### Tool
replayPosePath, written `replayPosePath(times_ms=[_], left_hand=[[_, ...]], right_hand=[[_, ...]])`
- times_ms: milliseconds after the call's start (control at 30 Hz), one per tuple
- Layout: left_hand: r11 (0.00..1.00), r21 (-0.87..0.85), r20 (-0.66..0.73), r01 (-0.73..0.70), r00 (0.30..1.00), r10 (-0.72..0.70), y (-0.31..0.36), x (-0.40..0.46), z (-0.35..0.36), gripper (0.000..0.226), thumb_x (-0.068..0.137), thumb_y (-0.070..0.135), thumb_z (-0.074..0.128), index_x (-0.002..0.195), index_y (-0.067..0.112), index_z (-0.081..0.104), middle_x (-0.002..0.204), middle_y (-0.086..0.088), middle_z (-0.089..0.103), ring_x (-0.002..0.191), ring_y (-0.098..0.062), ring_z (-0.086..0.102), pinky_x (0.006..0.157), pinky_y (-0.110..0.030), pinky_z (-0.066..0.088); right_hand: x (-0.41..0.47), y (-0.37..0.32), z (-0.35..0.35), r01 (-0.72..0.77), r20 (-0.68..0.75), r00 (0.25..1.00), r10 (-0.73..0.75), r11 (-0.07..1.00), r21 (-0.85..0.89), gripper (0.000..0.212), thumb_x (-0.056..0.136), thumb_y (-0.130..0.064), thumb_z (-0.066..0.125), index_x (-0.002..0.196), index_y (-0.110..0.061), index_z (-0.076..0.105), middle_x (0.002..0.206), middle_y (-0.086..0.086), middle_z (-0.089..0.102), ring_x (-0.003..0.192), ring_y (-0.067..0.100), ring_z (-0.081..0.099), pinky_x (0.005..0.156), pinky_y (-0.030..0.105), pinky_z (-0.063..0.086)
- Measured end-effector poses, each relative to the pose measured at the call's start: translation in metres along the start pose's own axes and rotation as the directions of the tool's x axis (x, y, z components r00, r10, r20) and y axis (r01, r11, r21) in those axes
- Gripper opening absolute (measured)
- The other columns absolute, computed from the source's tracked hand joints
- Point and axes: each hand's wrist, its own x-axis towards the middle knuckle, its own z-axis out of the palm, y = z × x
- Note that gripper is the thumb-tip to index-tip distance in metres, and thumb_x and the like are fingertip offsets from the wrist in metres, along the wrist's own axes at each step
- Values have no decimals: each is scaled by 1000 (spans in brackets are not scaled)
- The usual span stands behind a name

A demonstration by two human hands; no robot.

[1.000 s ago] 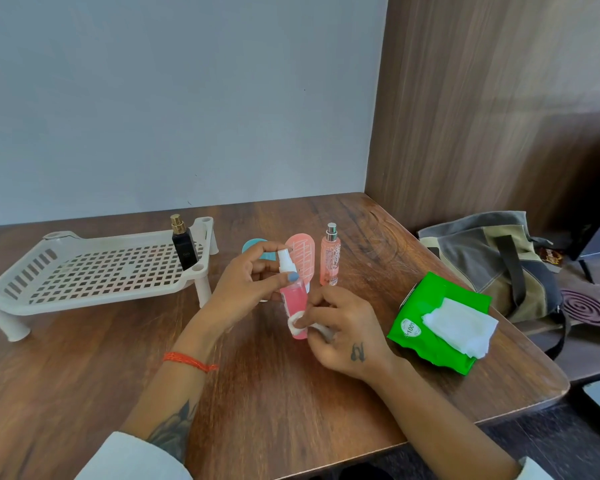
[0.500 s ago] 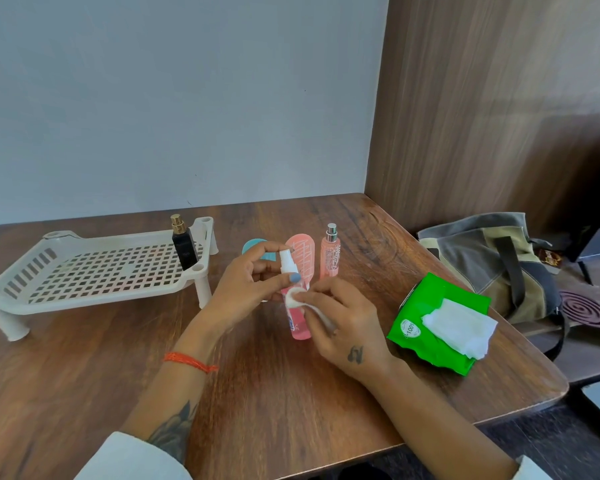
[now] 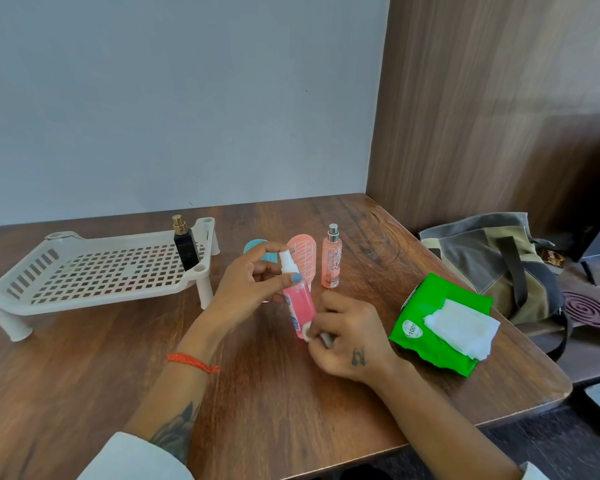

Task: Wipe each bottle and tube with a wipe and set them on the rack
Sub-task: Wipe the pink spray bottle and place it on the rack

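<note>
Wipe (image 3: 307,330) now at the base of the pink spray bottle (image 3: 300,303); half a second ago we had it up near the neck, and a second ago low again. So we are stroking up and down the body, and this pass ends at the bottom. We judge the wiping of this bottle well along, with placement on the rack (image 3: 94,271) not yet begun.

Left hand (image 3: 253,289) pinches the bottle at its white nozzle end, thumb and fingers curled round the neck, holding it tilted above the table (image 3: 274,410). Right hand (image 3: 347,337) has fingers curled on the wipe, pressing it against the bottle's lower end.

One black bottle (image 3: 185,245) stands at the rack's near-right corner, against the rim. The rest of the grid looks open.

Still on the table behind our hands: the peach spray bottle (image 3: 331,261) upright, a pink tube (image 3: 303,254) and a teal item (image 3: 255,247) partly hidden by the left hand; what that one is we cannot tell.

Room: the path left from our hands to the rack is bare wood. We would need to lift over the rack's rim and keep off the black bottle. On the right, the green wipe pack (image 3: 426,327) lies near the table's cut corner, a sheet pulled from it. Bag (image 3: 492,258) sits beyond the edge.
</note>
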Motion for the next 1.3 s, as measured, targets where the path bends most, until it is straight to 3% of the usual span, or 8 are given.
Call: replayPosePath(times_ms=[100,233,567,667,767,833,1067,1300], left_hand=[[1000,25,-12,-6,1000,7,-1,0,1,41,77,18,74,114,22,57,96,-4,72,87,-19,70,72,-31,59],[999,30,-21,-20,1000,21,0,-1,2,39,77,18,73,112,24,57,96,-3,72,84,-16,70,69,-25,58],[1000,4,-48,-21,999,21,1,-1,4,28,85,19,66,111,17,58,86,-2,70,76,-9,70,58,-18,52],[1000,-9,-42,-14,999,14,1,-1,4,27,84,18,66,110,17,58,87,-2,70,77,-9,70,59,-19,54],[1000,7,-49,-17,999,17,1,-1,4,28,84,19,66,111,17,57,92,-3,71,78,-13,70,61,-19,56],[1000,18,-57,-21,998,22,1,-1,5,30,84,20,66,112,16,57,94,-4,71,79,-15,70,64,-21,57],[999,42,-69,-27,997,30,0,0,5,30,82,22,69,110,19,59,96,-4,72,80,-16,70,63,-20,56],[999,-6,-57,-39,998,39,3,-1,6,24,82,18,68,104,22,59,88,-1,71,77,-10,71,58,-20,56]], right_hand=[[2,2,-2,-57,-207,976,69,996,62,12,75,-11,66,84,-9,73,81,4,60,70,10,54,60,15,42],[4,-3,2,-6,-130,991,6,1000,-2,17,81,-15,65,96,-11,72,92,6,63,81,13,57,68,18,47],[1,-3,1,26,161,987,-16,998,-58,5,58,-17,66,54,-17,65,62,-5,51,49,13,47,40,24,37],[0,-1,0,-30,16,999,30,999,15,3,63,-14,65,60,-15,67,68,-3,54,55,11,49,46,24,40],[3,-1,1,-79,-233,968,96,994,81,13,80,-14,64,89,-10,72,88,4,61,77,9,56,64,15,45],[6,-1,4,-80,-269,959,86,996,34,19,83,-12,67,101,-9,71,97,8,63,88,11,58,74,16,49],[4,0,5,12,-120,993,-21,997,-75,23,81,-14,61,100,-18,72,100,4,62,85,13,57,65,22,50],[2,-4,-1,82,148,987,-65,990,-115,13,65,-14,64,70,-23,74,77,-6,59,67,11,55,47,23,43]])
